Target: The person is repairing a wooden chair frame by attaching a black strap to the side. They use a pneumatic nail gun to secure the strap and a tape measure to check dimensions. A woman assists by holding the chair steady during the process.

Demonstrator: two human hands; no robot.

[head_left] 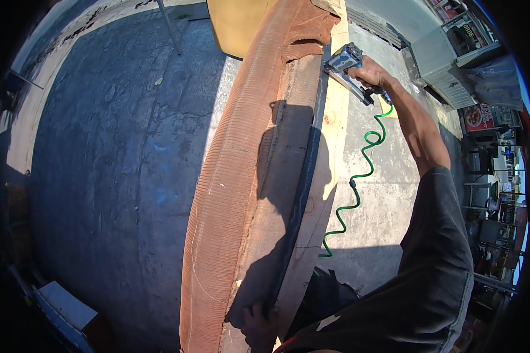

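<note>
My right hand (370, 73) is wrapped round a blue staple gun (345, 56), whose nose sits at the far end of a long upholstered piece. A green coiled air hose (359, 176) trails from the gun's handle. Brown ribbed fabric (229, 165) covers the piece's left side and bunches in a fold at the far end. Along its right edge runs a long black strip (303, 203), beside a pale wooden board (334, 126). At the near end, in shadow, my left hand (259, 325) has its fingers bent against the black strip, apparently pinching it.
A yellowish block (232, 26) stands past the far left end. Concrete floor (129, 147) lies on both sides. To the right are a light metal cabinet (439, 59) and cluttered shelving (500, 206). A white-topped box (68, 304) sits at lower left.
</note>
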